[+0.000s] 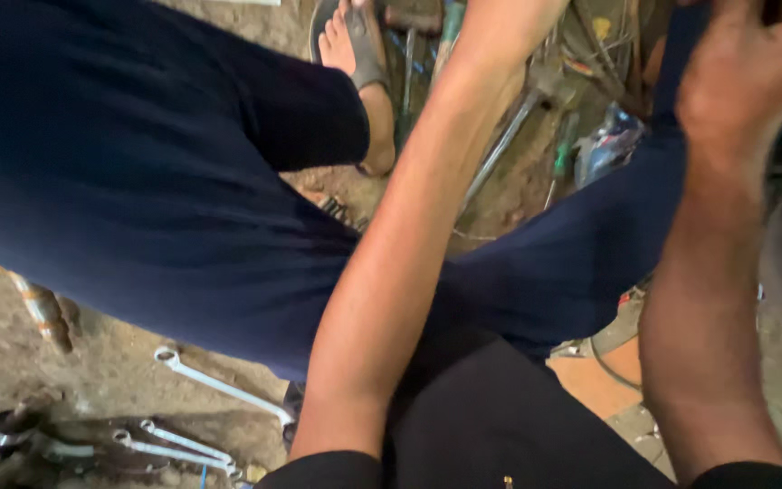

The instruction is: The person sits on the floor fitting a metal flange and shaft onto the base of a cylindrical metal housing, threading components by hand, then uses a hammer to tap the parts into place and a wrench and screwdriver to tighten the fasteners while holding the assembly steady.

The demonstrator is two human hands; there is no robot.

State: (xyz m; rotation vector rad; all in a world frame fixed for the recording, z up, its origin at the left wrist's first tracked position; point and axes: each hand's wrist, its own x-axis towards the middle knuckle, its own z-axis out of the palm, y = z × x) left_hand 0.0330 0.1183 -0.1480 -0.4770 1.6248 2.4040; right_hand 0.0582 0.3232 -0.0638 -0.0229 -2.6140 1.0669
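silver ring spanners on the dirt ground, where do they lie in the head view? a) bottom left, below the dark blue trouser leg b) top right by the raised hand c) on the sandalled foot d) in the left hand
a: the silver ring spanners lie on the dirt ground at bottom left, below the dark blue trouser leg.

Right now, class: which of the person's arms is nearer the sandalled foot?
Left. The left forearm runs up just beside the sandalled foot; the right hand is raised far across the frame from it.
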